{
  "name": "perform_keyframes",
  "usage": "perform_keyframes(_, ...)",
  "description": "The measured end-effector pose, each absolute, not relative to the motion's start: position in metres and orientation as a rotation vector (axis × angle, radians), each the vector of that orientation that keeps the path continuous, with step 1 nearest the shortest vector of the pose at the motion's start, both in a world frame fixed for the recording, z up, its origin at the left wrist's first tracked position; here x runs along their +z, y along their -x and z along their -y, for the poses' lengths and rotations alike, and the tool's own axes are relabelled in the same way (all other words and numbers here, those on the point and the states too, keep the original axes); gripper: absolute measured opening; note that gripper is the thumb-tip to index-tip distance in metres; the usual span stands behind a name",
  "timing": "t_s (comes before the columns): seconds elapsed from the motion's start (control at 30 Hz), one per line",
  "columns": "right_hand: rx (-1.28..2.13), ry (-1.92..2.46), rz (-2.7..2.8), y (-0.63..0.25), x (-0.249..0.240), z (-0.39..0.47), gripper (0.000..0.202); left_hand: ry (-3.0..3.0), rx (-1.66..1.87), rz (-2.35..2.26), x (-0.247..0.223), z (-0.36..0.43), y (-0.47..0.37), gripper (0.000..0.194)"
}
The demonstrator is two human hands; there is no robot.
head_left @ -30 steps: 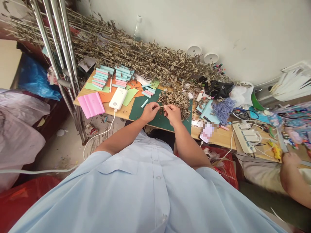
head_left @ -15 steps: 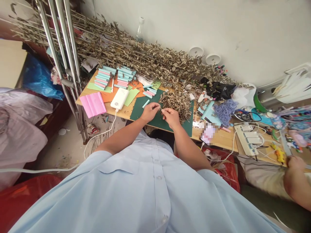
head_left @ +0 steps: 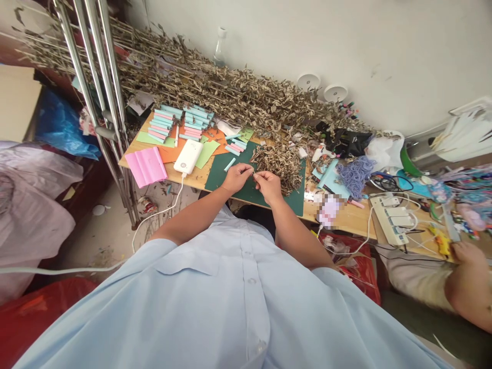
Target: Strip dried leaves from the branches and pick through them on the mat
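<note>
Over the dark green mat, my left hand has its fingers pinched together. My right hand is closed close beside it, fingertips nearly meeting the left ones. Whatever lies between the fingertips is too small to make out. Just behind the hands is a heap of dried leaves. A single light blue roll lies on the mat left of my left hand. Blue and pink rolls rest at the mat's upper left, and more rolls are stacked farther left.
Dried stalks stretch along the wall. A white power bank and pink paper lie left; a phone, purple yarn and a power strip lie right. Metal crutches stand left. Another person's hand is at far right.
The view has shifted very slightly. Both my hands stay pinched close together over the mat. The other person's hand at far right has moved a little.
</note>
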State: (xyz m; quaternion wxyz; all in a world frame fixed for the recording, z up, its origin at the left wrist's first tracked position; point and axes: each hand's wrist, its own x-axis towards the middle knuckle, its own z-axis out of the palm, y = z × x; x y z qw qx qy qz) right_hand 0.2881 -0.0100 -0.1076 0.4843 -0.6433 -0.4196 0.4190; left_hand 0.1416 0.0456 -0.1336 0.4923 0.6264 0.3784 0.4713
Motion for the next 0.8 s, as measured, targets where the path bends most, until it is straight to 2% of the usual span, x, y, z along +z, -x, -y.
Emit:
perform_keyframes(0.3, 0.868, 1.587, 1.058, -0.2882, -0.1108, 0.0082, 0.024, -1.520, 1.145, -0.925, -0.1373, -0.0462, -0.1430, 0.019)
perform_keyframes(0.8, 0.876, 1.632, 1.045, -0.2861, -0.1077, 0.0105, 0.026, -1.468, 1.101, -0.929, -0.1290, -0.0452, -0.1393, 0.021)
